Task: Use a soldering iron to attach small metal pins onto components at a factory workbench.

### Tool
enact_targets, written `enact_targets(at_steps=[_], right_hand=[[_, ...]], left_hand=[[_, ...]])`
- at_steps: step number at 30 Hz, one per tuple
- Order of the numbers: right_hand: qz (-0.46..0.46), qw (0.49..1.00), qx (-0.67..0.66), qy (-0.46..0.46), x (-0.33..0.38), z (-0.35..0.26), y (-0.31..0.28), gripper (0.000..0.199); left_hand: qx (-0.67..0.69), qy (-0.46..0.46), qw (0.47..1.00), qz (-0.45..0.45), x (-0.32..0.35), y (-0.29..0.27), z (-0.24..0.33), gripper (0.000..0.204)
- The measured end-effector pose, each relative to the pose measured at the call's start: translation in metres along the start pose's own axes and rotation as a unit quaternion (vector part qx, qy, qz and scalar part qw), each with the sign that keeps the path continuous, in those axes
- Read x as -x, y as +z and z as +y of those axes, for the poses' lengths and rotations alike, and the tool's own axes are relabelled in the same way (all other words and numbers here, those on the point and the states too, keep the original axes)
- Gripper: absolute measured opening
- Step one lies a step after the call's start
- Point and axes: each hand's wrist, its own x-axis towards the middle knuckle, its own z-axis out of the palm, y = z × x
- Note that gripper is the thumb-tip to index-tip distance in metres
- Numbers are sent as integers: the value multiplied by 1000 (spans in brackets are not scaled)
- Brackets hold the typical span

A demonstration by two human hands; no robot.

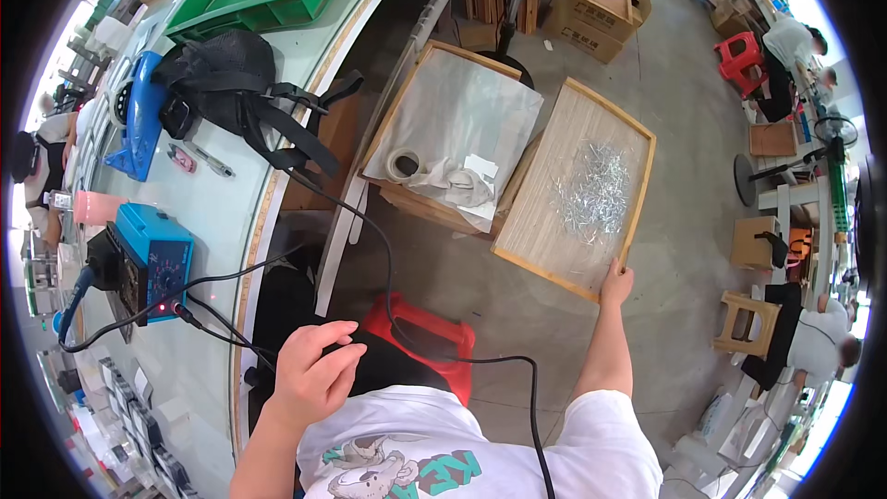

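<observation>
Tray (531,208) right of centre, silvery bits (596,189) heaped on its right half. Right grip (616,284) grasps its near right corner. Left grip (319,370) released, fingers parted, near left. Tape roll (404,164) left of tray. Worktop (222,212) far left carries blue box (166,242).

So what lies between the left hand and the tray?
In the head view, a cable, the red stool and floor lie between left hand and tray.
</observation>
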Motion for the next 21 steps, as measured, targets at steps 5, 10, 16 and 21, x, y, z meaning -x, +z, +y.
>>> enact_targets(at_steps=[5,10,16,21], right_hand=[[19,999,6,-37,2,2,-16,51],[56,995,37,-68,2,8,-18,45],[37,993,68,-84,5,4,-31,39],[35,994,71,-79,17,4,-43,37]], left_hand=[[-3,1,1000,9,9,-2,3,25],[-5,1,1000,10,15,-6,2,24],[-1,2,1000,18,23,-8,1,24],[-3,5,1000,20,27,-13,4,23]])
